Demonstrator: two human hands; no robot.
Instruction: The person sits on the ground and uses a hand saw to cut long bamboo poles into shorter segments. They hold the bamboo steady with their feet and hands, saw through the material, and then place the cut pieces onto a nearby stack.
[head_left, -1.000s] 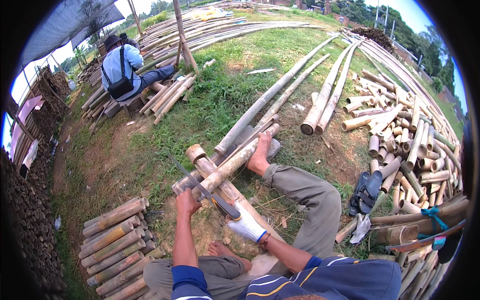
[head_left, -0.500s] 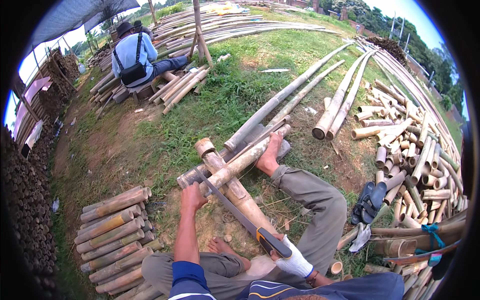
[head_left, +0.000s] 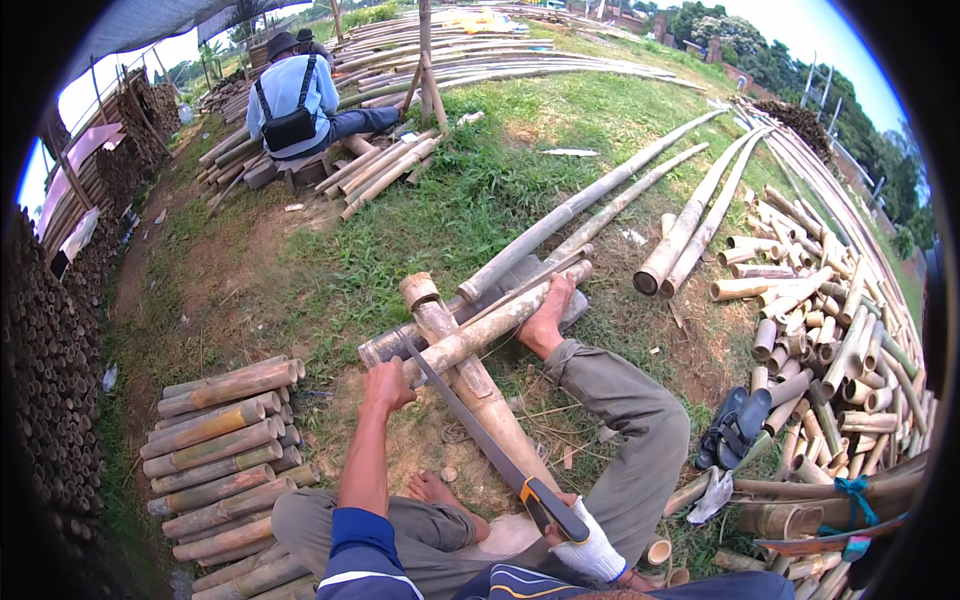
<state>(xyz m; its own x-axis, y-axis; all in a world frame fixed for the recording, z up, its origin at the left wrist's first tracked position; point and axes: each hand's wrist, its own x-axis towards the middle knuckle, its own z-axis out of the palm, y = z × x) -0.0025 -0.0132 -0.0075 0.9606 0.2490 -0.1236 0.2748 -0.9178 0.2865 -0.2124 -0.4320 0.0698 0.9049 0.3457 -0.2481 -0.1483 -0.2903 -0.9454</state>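
Left hand (head_left: 388, 385) on bamboo pole (head_left: 490, 327), right hand (head_left: 585, 540) gripping saw (head_left: 480, 435)

Grassy yard (head_left: 480, 190), stacked bamboo poles (head_left: 225, 440), daylight

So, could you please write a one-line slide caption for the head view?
Seated person's gloved right hand draws a handsaw across a bamboo pole steadied by left hand and foot.

Soft overcast daylight, sharp centre, fisheye-bent edges, black rim.
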